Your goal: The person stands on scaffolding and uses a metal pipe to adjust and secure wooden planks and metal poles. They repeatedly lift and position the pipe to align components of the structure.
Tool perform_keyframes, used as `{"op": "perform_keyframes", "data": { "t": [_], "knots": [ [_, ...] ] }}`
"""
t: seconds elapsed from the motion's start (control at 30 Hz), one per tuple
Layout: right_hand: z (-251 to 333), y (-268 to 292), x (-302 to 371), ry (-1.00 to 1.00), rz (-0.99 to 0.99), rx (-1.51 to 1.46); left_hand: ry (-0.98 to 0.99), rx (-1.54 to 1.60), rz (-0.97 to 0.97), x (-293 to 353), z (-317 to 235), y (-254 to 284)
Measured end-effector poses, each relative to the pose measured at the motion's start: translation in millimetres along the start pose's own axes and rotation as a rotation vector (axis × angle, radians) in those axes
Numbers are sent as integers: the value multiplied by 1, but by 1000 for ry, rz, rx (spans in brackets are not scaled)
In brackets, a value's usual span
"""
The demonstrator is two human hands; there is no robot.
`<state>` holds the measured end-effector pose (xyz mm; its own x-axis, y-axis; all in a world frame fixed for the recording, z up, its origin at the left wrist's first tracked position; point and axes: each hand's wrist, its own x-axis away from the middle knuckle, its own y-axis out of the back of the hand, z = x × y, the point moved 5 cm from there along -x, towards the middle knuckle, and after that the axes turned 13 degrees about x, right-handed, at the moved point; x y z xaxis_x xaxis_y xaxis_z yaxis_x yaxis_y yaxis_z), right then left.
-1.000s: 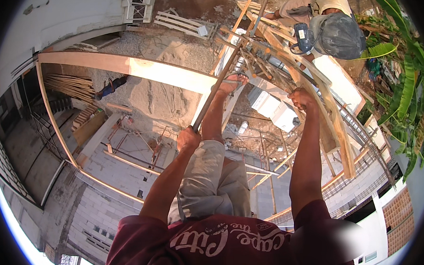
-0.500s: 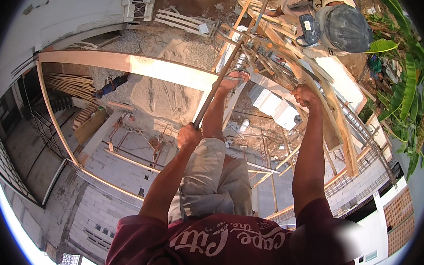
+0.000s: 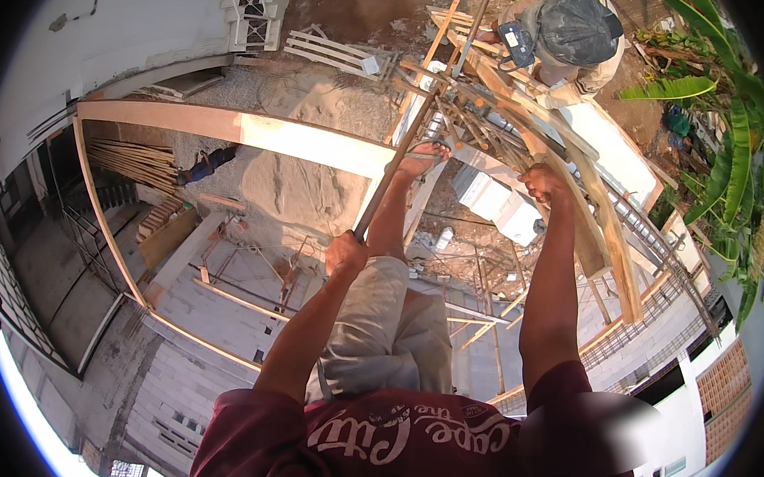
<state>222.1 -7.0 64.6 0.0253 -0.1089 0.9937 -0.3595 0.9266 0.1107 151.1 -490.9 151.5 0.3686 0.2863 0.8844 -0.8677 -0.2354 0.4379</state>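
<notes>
My left hand [image 3: 346,253] is closed round the near end of a long dark pole [image 3: 404,140], which slants up and away to the right past my sandalled foot [image 3: 425,157]. My right hand [image 3: 545,183] is out ahead on the right, its fingers curled closed. Whatever it holds, if anything, is hidden by the fingers. Just beside it runs a long rough timber [image 3: 591,245], with a second timber [image 3: 624,282] on its right. Whether the right hand touches the timber, I cannot tell.
A co-worker in a dark cap [image 3: 574,28] bends over stacked timbers at the far right. A long board [image 3: 308,139] spans the left over sand [image 3: 289,191]. White blocks [image 3: 492,202] lie below. Rebar [image 3: 654,311] and banana leaves [image 3: 724,169] edge the right.
My right hand has come slightly nearer and left, still closed. My left hand has shifted a little, keeping hold of the pole. The co-worker has moved left and farther away.
</notes>
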Motion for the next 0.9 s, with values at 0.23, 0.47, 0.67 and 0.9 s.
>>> {"op": "perform_keyframes", "data": {
  "t": [0.23, 0.47, 0.67, 0.9],
  "knots": [
    [2, 2, -7, -3, -36, -93, -78, -46, -91, -39, -1, 67],
    [-7, -8, -20, 212, -112, -308, 41, -49, 15, -8, 5, -13],
    [-2, -8, -15, 61, -81, -94, -6, -6, -6, -28, 21, -27],
    [5, -5, -2, 56, -16, -132, -1, 32, -102, -17, 35, -33]
  ]
}}
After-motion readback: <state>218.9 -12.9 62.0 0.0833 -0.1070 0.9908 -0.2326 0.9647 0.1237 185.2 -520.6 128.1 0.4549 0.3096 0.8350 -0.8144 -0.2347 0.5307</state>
